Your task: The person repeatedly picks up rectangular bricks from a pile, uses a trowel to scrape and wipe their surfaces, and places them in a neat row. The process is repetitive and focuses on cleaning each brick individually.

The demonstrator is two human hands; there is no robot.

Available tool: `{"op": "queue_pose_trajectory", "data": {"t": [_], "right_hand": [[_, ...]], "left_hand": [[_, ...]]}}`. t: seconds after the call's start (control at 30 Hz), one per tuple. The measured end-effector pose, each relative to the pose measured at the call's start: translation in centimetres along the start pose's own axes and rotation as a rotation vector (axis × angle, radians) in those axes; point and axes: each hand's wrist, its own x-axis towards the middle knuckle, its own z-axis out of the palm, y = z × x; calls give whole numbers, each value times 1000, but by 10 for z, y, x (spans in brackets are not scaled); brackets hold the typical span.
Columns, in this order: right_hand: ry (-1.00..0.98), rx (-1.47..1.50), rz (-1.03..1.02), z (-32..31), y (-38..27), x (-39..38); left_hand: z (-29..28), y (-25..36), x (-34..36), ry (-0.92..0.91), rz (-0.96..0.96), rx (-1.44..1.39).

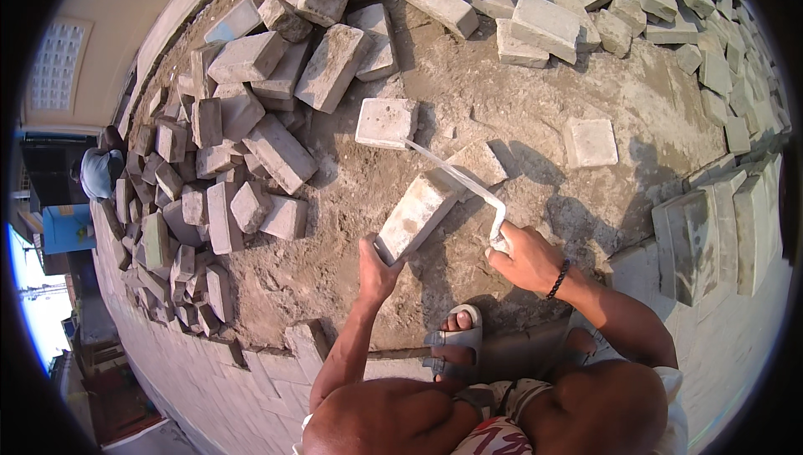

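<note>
My left hand [380, 269] grips the lower end of a grey rectangular paving block [418, 215], which is tilted with its far end up and to the right. Closed round the handle of a trowel [462, 176], my right hand [527, 258] is just right of the block. The trowel's thin blade shows edge-on, pointing up and left across the block's far end, and its neck is cranked. Behind the blade lies another block [483, 162], partly hidden. A squarish block [386, 123] sits on the sandy ground by the blade's tip.
Heaps of loose blocks lie at the left [222, 212] and far right [577, 12]. A flat square block [591, 143] rests in the sand [468, 95]. Blocks stand stacked on edge [698, 233] at the right. Laid paving [209, 388] runs along the near side, by my sandalled foot [456, 338]. Another person [102, 172] is far left.
</note>
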Motion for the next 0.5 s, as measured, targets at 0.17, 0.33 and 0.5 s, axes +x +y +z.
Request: {"op": "queue_pose_trajectory", "data": {"t": [0.17,0.33,0.5], "right_hand": [[-82,-73,274,11,59,26],[28,-64,85,2,15,8],[-58,-66,251,29,67,22]], "left_hand": [[-6,9,8,-116,-156,-339],[-28,-16,16,-223,-997,-943],[0,-23,32,-602,-1089,-1577]]}}
